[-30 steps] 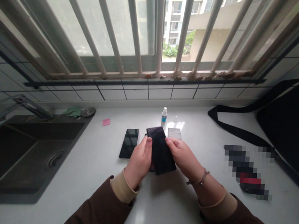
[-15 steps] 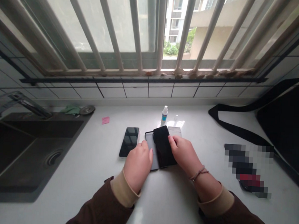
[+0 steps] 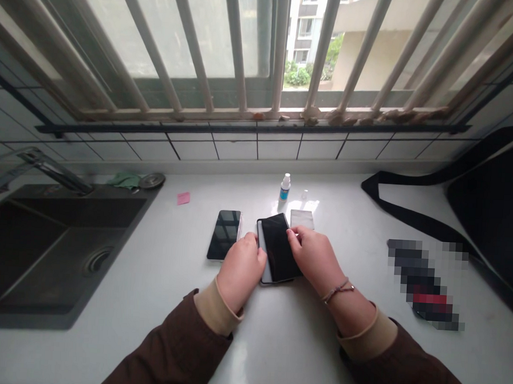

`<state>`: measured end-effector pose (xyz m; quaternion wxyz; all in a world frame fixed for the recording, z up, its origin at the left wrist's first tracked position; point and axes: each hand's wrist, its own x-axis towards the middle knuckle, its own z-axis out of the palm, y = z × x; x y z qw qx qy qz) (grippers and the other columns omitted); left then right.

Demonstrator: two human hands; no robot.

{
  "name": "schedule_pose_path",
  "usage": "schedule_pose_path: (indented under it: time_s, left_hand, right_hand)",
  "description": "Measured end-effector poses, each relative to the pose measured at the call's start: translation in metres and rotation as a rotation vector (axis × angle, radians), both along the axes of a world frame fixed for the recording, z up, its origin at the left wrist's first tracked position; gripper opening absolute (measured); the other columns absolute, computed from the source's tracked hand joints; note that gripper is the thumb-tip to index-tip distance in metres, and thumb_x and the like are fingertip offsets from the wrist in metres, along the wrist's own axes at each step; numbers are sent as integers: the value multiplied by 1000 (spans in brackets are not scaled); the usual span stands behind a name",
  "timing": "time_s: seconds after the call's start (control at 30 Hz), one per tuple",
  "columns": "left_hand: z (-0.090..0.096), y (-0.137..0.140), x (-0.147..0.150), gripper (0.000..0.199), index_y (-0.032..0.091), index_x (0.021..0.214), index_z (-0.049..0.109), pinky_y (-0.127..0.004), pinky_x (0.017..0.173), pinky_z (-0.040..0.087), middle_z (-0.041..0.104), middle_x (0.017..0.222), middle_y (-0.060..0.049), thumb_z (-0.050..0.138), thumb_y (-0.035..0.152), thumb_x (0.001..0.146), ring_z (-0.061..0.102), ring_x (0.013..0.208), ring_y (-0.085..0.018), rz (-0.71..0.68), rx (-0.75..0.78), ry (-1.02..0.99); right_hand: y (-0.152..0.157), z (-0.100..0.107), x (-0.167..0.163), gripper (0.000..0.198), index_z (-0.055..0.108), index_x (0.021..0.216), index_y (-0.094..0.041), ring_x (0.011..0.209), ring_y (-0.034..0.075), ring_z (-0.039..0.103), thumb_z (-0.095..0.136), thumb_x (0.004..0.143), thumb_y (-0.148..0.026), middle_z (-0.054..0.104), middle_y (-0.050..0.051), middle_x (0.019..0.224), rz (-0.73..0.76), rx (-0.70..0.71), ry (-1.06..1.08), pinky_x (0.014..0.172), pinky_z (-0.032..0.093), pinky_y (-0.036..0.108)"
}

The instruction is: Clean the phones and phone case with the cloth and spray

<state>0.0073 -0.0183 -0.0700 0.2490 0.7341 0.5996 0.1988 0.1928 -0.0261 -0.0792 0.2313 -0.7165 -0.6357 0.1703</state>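
Observation:
My left hand (image 3: pixel 241 271) is closed on the left edge of a dark-rimmed phone case (image 3: pixel 265 268) with a grey inside. In my right hand (image 3: pixel 315 255), a black smartphone (image 3: pixel 280 248) is gripped by its right side. The phone lies over most of the case, slightly turned against it, leaving a grey strip bare on the left. Whether the phone is seated in the case at the right is hidden by my fingers. Close to my left hand, a second smartphone (image 3: pixel 225 236) rests screen up on the counter.
A small white bottle (image 3: pixel 284 190), a small clear cap-like piece (image 3: pixel 305 193) and a folded grey cloth (image 3: pixel 303 219) are behind the phone. Left are a pink paper (image 3: pixel 183 198) and a sink (image 3: pixel 67 314); right are a black strap (image 3: pixel 410 214) and a blurred dark object (image 3: pixel 423 284).
The phone and the case have come closer together, so less of the grey inside shows. My left hand has shifted slightly right, and the view has tilted a little.

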Motion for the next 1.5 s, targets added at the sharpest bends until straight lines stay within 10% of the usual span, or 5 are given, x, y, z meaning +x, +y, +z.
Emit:
schedule_pose_path:
  time_s: [0.5, 0.97, 1.23, 1.5]
  left_hand:
    - [-17, 8, 3, 27, 17, 100, 61, -22, 44, 47, 63, 54, 1, 64, 44, 101, 61, 42, -15, 36, -547, -712]
    - [-18, 8, 5, 41, 20, 86, 60, -23, 44, 40, 57, 57, 2, 60, 59, 101, 52, 43, -12, 55, -504, -819]
    - [-12, 13, 0, 39, 18, 93, 67, -30, 74, 53, 71, 87, -5, 63, 57, 99, 64, 82, -21, 13, -389, -844]
    - [-5, 8, 1, 39, 18, 92, 63, -26, 55, 43, 60, 74, 0, 57, 55, 102, 54, 62, -14, -145, -440, -785]
  right_hand:
    - [1, 0, 3, 31, 80, 112, -21, 83, 25, 76, 53, 105, -34, 83, 9, 96, -26, -5, 92, 71, 46, 32]
    - [-7, 9, 7, 36, 85, 105, -24, 83, 24, 76, 59, 101, -48, 84, 6, 92, -23, 98, 377, 70, 53, 30]
    - [-2, 6, 8, 36, 69, 104, -21, 52, 16, 65, 63, 96, -55, 73, 2, 78, -46, -27, 629, 49, 50, 27]
    - [3, -2, 8, 64, 64, 79, -21, 50, 16, 49, 45, 97, -80, 56, 0, 59, 10, -96, 886, 45, 37, 28]
